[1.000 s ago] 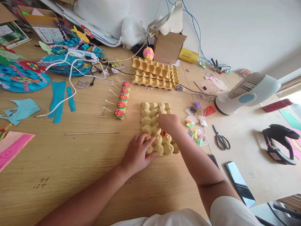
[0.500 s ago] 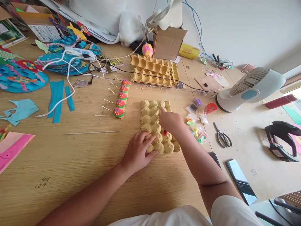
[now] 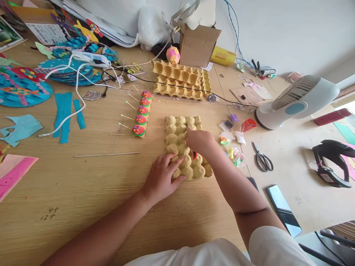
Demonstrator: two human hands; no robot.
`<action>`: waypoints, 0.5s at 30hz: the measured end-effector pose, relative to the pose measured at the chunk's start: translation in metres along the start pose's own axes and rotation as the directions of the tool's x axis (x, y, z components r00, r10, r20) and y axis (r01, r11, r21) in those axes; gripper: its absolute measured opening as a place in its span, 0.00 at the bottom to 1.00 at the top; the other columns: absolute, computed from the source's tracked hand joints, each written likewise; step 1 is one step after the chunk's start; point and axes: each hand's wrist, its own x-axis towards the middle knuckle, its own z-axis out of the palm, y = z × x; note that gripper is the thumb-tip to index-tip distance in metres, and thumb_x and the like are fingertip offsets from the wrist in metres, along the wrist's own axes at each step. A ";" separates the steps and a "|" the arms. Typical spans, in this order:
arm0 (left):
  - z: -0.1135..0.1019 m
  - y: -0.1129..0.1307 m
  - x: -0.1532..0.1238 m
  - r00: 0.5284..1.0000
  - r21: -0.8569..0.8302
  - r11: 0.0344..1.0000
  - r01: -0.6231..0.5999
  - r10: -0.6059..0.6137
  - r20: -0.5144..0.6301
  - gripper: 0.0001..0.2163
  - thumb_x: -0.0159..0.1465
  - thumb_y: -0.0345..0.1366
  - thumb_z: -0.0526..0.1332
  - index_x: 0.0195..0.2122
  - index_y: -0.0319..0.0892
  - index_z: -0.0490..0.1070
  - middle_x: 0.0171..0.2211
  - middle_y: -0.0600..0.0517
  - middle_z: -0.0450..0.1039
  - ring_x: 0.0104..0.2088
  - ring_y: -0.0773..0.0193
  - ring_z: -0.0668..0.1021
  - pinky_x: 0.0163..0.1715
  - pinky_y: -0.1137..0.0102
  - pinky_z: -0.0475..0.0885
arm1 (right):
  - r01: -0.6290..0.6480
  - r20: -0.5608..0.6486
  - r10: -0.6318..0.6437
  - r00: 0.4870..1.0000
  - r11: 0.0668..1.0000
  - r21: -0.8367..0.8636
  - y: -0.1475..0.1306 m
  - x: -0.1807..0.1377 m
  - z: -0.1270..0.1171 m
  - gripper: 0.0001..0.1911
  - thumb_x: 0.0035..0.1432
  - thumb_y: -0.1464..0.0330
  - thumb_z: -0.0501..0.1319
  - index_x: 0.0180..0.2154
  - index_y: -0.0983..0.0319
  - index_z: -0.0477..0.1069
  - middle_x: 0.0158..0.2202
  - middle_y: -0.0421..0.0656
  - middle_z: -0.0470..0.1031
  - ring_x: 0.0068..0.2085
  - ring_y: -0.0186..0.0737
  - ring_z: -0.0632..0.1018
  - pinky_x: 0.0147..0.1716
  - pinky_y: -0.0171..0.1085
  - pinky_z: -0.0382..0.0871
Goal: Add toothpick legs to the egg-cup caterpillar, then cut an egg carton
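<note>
Egg tray (image 3: 183,149) lies domes-up (bag (image 3: 229,136) nearby holds colored lumps (image 3: 224,140)).

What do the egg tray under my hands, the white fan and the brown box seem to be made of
Egg tray: probably moulded paper pulp, matt with rough, grainy bumps.
White fan: likely plastic, smooth with a soft sheen.
Brown box: looks like cardboard, dull brown and creased; any coating is hard to tell.
</note>
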 end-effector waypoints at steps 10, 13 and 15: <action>0.001 -0.001 0.000 1.000 0.019 1.000 -0.008 0.008 -0.009 0.25 0.65 0.46 0.64 0.62 0.49 0.67 0.57 0.43 0.66 0.55 0.47 0.69 0.55 0.50 0.70 | 0.014 -0.065 -0.012 0.998 1.000 0.023 0.001 0.000 0.002 0.34 0.67 0.69 0.47 0.72 0.69 0.46 0.48 0.57 0.81 0.49 0.51 0.82 0.43 0.43 0.74; 0.001 -0.001 0.000 1.000 0.014 1.000 -0.011 0.011 -0.006 0.25 0.65 0.46 0.64 0.62 0.49 0.67 0.57 0.44 0.66 0.56 0.47 0.69 0.55 0.50 0.69 | 0.017 -0.069 -0.015 0.997 1.000 0.025 0.000 0.003 0.002 0.33 0.67 0.69 0.47 0.71 0.68 0.48 0.48 0.58 0.81 0.49 0.51 0.82 0.42 0.43 0.74; 0.002 -0.002 -0.001 1.000 0.008 1.000 -0.009 0.009 -0.007 0.25 0.64 0.46 0.64 0.62 0.51 0.67 0.57 0.44 0.66 0.56 0.47 0.69 0.55 0.50 0.69 | 0.016 -0.069 -0.014 0.998 0.999 0.029 0.000 0.006 0.001 0.32 0.67 0.69 0.47 0.70 0.68 0.51 0.48 0.58 0.81 0.49 0.51 0.82 0.42 0.43 0.75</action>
